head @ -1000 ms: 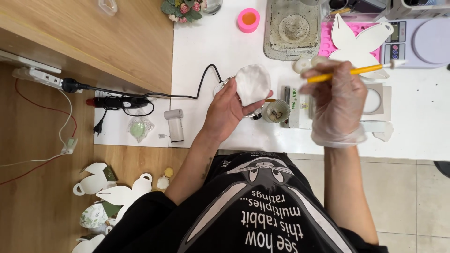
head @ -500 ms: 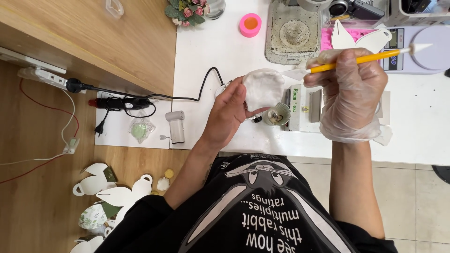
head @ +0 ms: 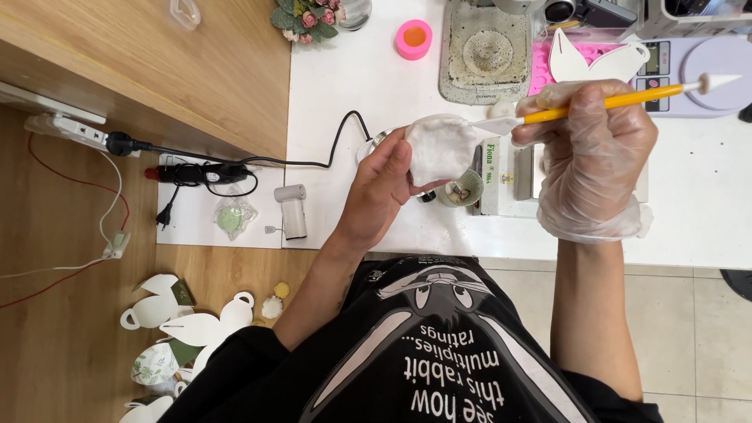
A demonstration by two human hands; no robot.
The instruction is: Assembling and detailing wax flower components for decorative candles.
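My left hand [head: 381, 190] is bare and holds a round white plaster-like disc [head: 439, 147] above the white table [head: 352, 78]. My right hand [head: 595, 153], in a thin clear glove, grips a tool with a yellow handle [head: 603, 102]. Its white flat tip touches the disc's right edge. The tool's other end has a small white cone. A small round cup [head: 462, 189] sits just below the disc.
A grey square mould [head: 486, 51], a pink round cup [head: 413, 39], a pink mould tray with a white rabbit-ear cutout [head: 595, 59] and a scale [head: 705, 66] lie at the back. A black cable [head: 258, 162], small white device [head: 293, 211] and white cutouts [head: 196, 325] are left.
Both hands have shifted slightly; the disc has turned more face-on in my left hand, and the tool's tip now rests on its right edge.
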